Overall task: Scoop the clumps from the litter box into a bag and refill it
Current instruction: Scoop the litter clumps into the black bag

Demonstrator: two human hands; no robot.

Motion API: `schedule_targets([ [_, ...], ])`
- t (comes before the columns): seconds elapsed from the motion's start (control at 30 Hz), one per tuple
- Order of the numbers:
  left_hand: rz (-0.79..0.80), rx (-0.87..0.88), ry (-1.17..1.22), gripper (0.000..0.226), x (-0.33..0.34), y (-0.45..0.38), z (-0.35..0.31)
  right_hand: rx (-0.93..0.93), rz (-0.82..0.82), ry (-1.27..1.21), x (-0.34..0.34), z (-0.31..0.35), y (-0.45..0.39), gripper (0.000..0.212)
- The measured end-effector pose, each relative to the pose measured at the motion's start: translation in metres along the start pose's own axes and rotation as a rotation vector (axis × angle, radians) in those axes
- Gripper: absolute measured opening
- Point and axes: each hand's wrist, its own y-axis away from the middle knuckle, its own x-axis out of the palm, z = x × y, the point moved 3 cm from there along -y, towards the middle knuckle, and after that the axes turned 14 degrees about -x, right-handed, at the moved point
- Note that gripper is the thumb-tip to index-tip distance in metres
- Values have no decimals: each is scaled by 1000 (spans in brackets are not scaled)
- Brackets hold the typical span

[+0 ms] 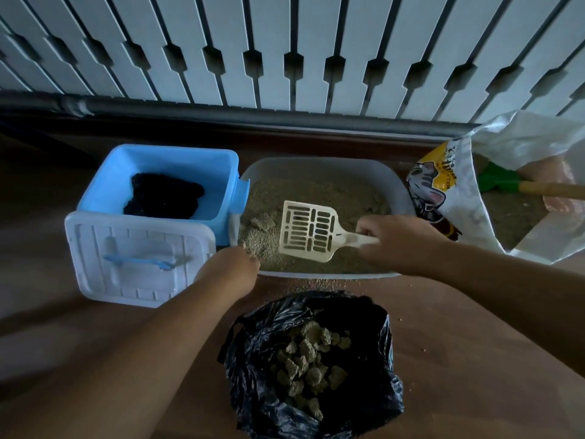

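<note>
Cream plastic slotted scoop (308, 231) is held by its handle in the right hand (391, 239), fingers curled tight round it; the blade is tilted over the litter, empty. Grey litter box (392, 182) is seen on the wooden floor (474, 327), filled with sandy litter; one clump (262, 221) lies near its left end. Left hand (232, 264) rests at the near left rim of the box, fingers bent down into the litter; whether anything is pinched cannot be told. Black bag (364, 391) stands open just in front of the box, with clumps inside. Blue bin (158, 160) and its white lid (133, 258) are noted left of the box. Opened litter sack (449, 198) lies to the right, a green scoop (497, 180) inside.
</note>
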Motion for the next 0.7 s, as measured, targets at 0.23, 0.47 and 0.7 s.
schedule_targets([
  [0.23,72,-39,-241,35,21,-37,17,6,-109,39,-5,-8,-45,15],
  [0.47,110,-51,-269,32,29,-40,8,-57,-164,294,-9,2,-98,33],
  [0.7,67,-65,-354,51,37,-38,7,-96,14,355,11,49,-136,35],
])
